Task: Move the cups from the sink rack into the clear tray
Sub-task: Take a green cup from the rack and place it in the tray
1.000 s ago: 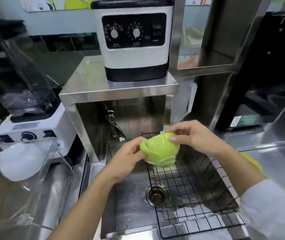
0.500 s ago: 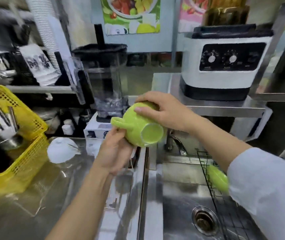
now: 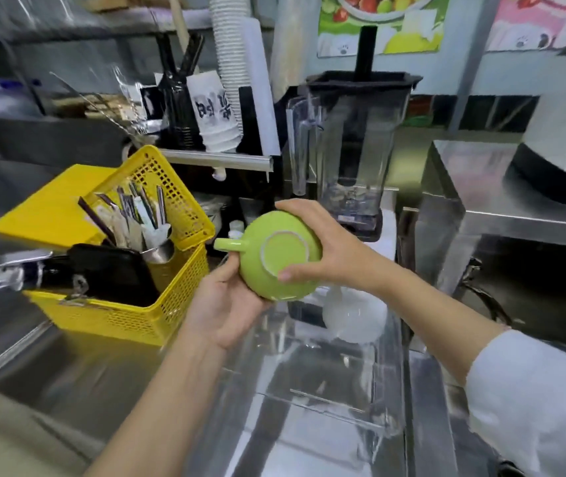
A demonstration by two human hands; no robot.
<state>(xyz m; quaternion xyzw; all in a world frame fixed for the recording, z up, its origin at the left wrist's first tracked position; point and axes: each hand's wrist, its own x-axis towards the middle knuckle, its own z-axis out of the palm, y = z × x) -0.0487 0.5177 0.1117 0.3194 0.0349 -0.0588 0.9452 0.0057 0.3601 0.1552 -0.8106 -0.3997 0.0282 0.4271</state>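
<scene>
- Both hands grip the green cup [image 3: 280,258]: left hand [image 3: 226,306] cradling beneath, right hand [image 3: 329,251] clasping above.
- Cup is base-up, directly above the clear tray [image 3: 383,373].

- Bright, even light over my counter, no hard shadows.
- White glare streaks across the steel counter [image 3: 78,383] and the clear tray [image 3: 312,370].
- Motion blur smears my white sleeve [image 3: 543,401] and the frame's edges.
- Wide-angle bend tilts the shelves outward.
</scene>
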